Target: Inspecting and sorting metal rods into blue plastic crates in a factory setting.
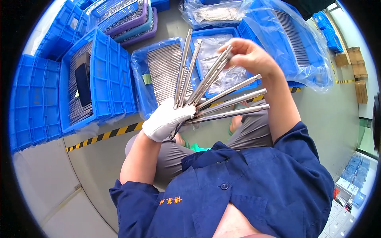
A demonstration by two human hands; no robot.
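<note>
My left hand [162, 123], in a white glove, is closed round the lower ends of several slim silver metal rods [233, 104] with small holes along them. The rods fan out upward and to the right from its grip. My right hand [254, 56] is bare, its fingers curled in a pinch at the upper end of the middle rods. Its fingertips are slightly blurred. Just beyond the rods is a plastic-lined blue crate [139, 89] with rows of similar metal pieces. To its right, clear plastic film [217, 43] covers more pieces in another blue crate.
At left, stacked blue crates [104, 79] carry metal pieces with a black phone-like object [82, 84] on top. Purple and blue baskets [137, 35] of small metal parts stand behind. A bagged blue crate [291, 39] is at the right. Black-and-yellow tape [107, 135] marks the floor.
</note>
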